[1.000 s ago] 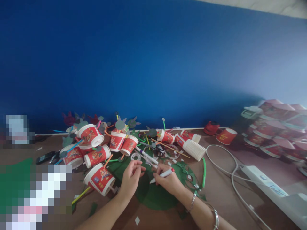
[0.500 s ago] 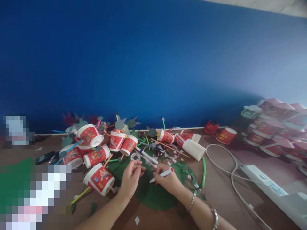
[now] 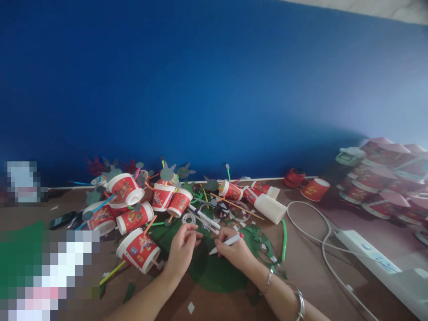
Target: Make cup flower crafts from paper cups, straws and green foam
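Pinching the marker (image 3: 231,240) near its tip, apparently for finer control, the right hand (image 3: 236,255) leans over green paper (image 3: 217,278) toward the tabletop's (image 3: 304,249) near edge, while the left hand (image 3: 183,245) (loosely curled, seemingly gripping nothing) lies opposite, perhaps steadying the paper.

One red-ended marker (image 3: 231,240), one power strip (image 3: 359,248), at least seven patterned red cups (image 3: 138,250) leftward

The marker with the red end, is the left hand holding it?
No, the right hand grips the marker over the green sheet.
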A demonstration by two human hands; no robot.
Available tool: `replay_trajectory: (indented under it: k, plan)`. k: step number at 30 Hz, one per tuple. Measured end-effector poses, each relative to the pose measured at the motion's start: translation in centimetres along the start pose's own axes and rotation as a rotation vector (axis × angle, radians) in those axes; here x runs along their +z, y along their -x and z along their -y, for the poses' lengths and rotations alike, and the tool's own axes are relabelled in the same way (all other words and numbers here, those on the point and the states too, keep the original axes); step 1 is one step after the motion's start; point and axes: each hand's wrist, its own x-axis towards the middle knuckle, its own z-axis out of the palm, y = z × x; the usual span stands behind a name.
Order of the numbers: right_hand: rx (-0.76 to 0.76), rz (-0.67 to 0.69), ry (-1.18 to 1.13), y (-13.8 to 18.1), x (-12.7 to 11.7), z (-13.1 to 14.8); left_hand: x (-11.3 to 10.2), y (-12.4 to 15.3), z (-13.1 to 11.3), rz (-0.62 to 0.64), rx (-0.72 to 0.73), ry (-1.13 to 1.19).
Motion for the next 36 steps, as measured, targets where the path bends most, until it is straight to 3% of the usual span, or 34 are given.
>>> replay_trajectory:
  k: [36]
  plan:
    - [-0.035, -0.045, 0.084, -0.1, 0.0, -0.31, -0.15, -0.19, 0.59, 0.021, 0.003, -0.003]
